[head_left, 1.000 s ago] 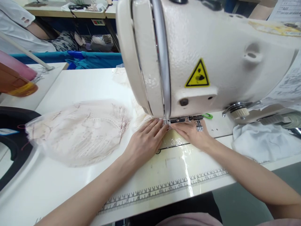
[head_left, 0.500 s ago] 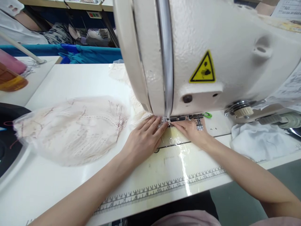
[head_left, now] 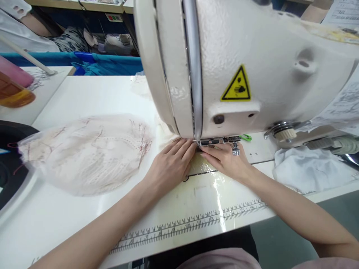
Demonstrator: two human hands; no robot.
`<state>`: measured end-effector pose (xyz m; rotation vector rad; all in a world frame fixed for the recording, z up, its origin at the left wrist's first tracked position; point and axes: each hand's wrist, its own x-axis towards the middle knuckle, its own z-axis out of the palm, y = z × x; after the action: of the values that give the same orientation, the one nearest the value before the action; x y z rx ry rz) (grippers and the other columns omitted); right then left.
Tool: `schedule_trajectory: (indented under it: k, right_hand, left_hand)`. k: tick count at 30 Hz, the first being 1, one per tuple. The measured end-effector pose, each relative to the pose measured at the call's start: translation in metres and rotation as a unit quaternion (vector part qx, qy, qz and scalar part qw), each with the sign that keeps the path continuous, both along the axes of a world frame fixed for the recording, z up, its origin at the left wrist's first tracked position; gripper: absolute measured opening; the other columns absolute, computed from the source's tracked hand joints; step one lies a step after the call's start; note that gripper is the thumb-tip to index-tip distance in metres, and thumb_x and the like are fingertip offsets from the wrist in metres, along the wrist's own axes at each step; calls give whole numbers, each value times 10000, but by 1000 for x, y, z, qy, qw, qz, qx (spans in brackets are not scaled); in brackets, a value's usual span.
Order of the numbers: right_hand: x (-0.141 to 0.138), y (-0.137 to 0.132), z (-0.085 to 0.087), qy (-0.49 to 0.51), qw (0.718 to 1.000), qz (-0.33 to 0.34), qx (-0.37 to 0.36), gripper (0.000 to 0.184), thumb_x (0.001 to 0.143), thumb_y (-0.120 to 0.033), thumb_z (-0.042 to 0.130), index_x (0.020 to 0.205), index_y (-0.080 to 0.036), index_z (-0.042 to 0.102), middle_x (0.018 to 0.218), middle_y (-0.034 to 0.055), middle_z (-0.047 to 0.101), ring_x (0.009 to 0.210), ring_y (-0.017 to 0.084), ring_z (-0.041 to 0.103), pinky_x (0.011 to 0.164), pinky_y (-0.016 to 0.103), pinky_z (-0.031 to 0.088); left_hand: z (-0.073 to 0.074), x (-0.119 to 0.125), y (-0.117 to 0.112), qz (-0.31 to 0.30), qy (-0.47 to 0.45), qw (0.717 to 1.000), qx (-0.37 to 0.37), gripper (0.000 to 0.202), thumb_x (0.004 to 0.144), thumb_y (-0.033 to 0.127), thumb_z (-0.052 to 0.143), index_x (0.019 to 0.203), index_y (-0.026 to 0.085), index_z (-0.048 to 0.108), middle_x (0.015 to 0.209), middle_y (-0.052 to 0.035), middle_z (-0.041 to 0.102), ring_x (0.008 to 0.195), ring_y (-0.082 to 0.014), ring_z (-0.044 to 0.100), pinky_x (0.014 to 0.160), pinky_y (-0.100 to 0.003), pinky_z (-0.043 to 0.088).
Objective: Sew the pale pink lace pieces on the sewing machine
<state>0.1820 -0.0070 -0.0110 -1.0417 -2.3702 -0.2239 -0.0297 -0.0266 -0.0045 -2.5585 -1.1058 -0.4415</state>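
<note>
My left hand [head_left: 171, 164] lies palm down with fingers stretched out on cream lace fabric [head_left: 165, 135], just left of the needle area. Its fingertips reach beneath the head of a sewing machine [head_left: 179, 74]. On the other side of the presser foot [head_left: 198, 144], my right hand [head_left: 230, 160] has its thumb and forefinger drawn close together, tips near the foot. What those fingers grip is too small to make out. The metal attachment [head_left: 236, 149] behind the foot partly covers this hand.
A sheer lace piece [head_left: 86, 155] with reddish loose threads spreads across the white table [head_left: 95, 93] at left. White cloth [head_left: 303, 168] lies at right. A printed ruler [head_left: 187, 226] runs along the front edge. Another person's sleeve [head_left: 17, 33] shows at far left.
My right thumb and fingers have shifted slightly beside the presser foot, with the thumb lower now. My left hand stays nearly in place. The view has moved slightly.
</note>
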Motion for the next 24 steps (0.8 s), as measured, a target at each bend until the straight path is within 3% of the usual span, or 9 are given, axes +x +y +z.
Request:
schedule_trajectory:
  k: [10, 18, 24]
  right_hand:
    - [-3, -4, 3, 2, 1000, -20, 19, 256, 962, -379, 488, 973, -260, 714, 847, -16, 721, 851, 145, 646, 913, 326, 393]
    - [-4, -5, 6, -29, 998, -30, -41, 316, 981, -406, 422, 1063, -276, 697, 906, 17, 718, 874, 170, 644, 961, 379, 396]
    - [-7, -7, 7, -66, 996, -52, -41, 315, 972, -401, 439, 1149, -272, 666, 915, 42, 724, 827, 189, 637, 926, 402, 402]
  left_hand:
    - [2, -1, -1, -11, 14, 1000, -8, 363, 950, 186, 435, 1257, 54, 575, 1275, -110, 625, 1134, -284, 621, 1006, -457, 485]
    - [5, 1, -1, 15, 4, 999, -30, 367, 943, 199, 430, 1246, 75, 593, 1276, -129, 622, 1162, -289, 604, 1031, -460, 469]
    - [3, 2, -1, 28, 18, 999, -33, 384, 945, 207, 408, 1246, 52, 591, 1287, -147, 614, 1175, -294, 594, 1042, -453, 456]
